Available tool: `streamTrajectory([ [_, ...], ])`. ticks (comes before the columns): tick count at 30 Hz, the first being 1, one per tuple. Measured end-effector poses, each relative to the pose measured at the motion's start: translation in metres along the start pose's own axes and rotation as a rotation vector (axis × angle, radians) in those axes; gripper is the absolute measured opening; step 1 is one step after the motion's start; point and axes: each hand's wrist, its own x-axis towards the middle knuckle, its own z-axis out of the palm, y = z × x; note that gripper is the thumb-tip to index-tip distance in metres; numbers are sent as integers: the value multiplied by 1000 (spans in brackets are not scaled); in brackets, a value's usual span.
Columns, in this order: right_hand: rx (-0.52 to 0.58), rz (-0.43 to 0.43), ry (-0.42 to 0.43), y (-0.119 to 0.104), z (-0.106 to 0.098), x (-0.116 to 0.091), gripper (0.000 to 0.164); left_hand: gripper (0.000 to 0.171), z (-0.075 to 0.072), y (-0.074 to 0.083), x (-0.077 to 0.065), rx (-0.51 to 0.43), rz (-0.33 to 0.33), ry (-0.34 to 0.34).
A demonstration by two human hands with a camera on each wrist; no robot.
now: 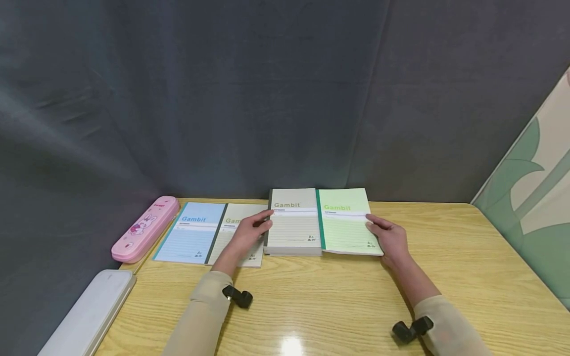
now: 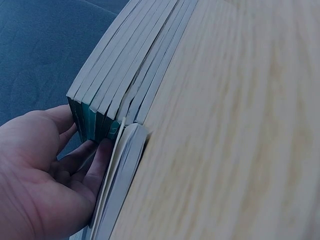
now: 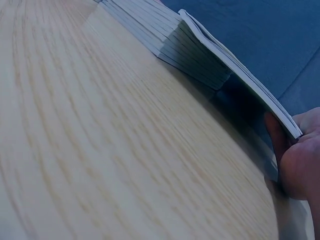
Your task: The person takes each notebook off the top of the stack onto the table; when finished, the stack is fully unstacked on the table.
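My right hand (image 1: 393,242) pinches the right edge of a green notebook (image 1: 347,227), its fingers above and below the edge. This notebook slopes away from the top of a thick stack of notebooks (image 1: 294,251); the right wrist view shows a gap under its outer part. A grey-covered notebook (image 1: 295,227) lies on top of the stack. At the stack's left side, my left hand (image 1: 248,233) touches the spine edges with its fingertips. Under that hand lies another grey notebook (image 1: 219,247), partly hidden, beside a blue notebook (image 1: 189,240).
A pink pencil case (image 1: 144,230) with a rabbit picture lies at the table's left edge. In front of it is a white flat case (image 1: 89,311). A dark curtain (image 1: 267,99) hangs behind the wooden table (image 1: 303,296), and a leaf-patterned panel (image 1: 534,198) stands on the right.
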Motion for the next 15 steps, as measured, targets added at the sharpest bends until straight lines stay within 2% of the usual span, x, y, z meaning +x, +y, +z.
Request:
streamTrajectory([
  [9, -38, -6, 10, 1, -5, 3, 40, 44, 0, 1, -1, 28, -7, 11],
  [11, -56, -9, 6, 1, -5, 3, 40, 45, 0, 11, -6, 28, -12, -1],
  [15, -78, -8, -14, 1, -5, 3, 41, 46, -1, 14, -7, 28, -22, -25],
])
